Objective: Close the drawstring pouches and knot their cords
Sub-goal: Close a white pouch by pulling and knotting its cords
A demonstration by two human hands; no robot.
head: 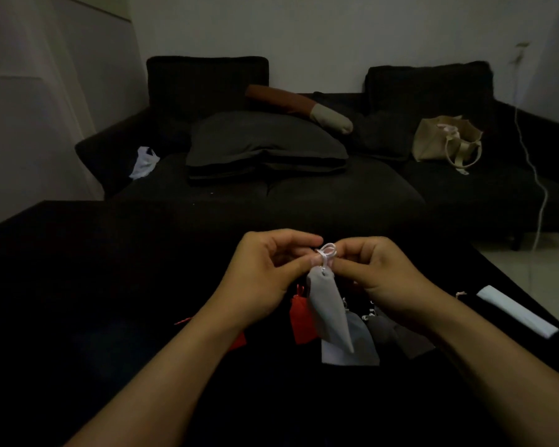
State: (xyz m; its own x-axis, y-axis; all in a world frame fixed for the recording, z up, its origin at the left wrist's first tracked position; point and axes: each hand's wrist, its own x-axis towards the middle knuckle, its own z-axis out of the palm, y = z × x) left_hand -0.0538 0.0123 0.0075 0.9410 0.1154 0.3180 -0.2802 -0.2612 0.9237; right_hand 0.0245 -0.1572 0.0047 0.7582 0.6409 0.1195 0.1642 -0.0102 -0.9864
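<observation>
Pale grey fabric drawstring pouch point(328, 309) hangs, mouth cinched, above dark table point(94, 269). L hand point(265, 274) & R hand point(380, 274) each pinch its white cord point(326, 253), looped at pouch top. Below pouch on table: small red fabric pouch point(299, 321), flat light grey pouch point(355, 343), dark grey pouch point(397, 337).

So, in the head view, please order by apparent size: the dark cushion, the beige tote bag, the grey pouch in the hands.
1. dark cushion
2. beige tote bag
3. grey pouch

The bag and pouch are unsure: the pouch is nearer.
</observation>
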